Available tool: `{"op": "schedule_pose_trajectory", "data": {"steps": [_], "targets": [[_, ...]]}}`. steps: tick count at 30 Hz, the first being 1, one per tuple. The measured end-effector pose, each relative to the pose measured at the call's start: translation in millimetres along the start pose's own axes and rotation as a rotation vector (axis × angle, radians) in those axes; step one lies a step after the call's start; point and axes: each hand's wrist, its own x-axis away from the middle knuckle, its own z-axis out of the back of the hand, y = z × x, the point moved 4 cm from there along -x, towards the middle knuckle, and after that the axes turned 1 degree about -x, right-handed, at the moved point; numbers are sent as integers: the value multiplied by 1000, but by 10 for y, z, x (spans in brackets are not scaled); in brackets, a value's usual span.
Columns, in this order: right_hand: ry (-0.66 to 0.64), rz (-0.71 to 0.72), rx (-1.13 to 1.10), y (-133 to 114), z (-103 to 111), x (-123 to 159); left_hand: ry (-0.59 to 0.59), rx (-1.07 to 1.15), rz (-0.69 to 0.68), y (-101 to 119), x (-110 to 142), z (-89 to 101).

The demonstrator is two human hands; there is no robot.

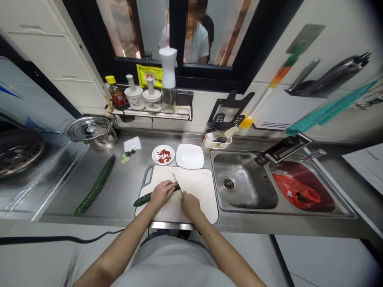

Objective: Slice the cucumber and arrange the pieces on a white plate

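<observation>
My left hand (162, 194) is closed around a green cucumber (143, 199), which lies at a slant on the white cutting board (206, 191). In my right hand (190, 206) is the handle of a kitchen knife (177, 183), its blade at the cucumber's right end, close to my left fingertips. Whether the blade has entered the cucumber I cannot tell. Pale slices or bits seem to lie near the blade, partly hidden by my right hand. Beyond the board stand a round plate (154, 156) with small red chopped pieces and a white square dish (190, 156).
Another whole cucumber (95, 185) rests on the steel counter to the left. Near it are cucumber scraps (125, 158), a white tissue (132, 144) and a lidded pot (103, 137). On the right is a double sink (245, 187) holding a red plastic bag (296, 191). A condiment rack (152, 114) hangs behind.
</observation>
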Motion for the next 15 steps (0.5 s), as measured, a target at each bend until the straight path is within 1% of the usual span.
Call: {"op": "schedule_pose_trajectory", "data": {"steps": [4,9,15], "targets": [[7,-4,-9,-25,-31,-106,-16,4,5,4,0,11],[26,-2,-27,-96,17,-223,-22,6,23,-21,9,-10],[27,-21,-24,-126,66,-222,-18,-9,22,-27,20,-26]]}}
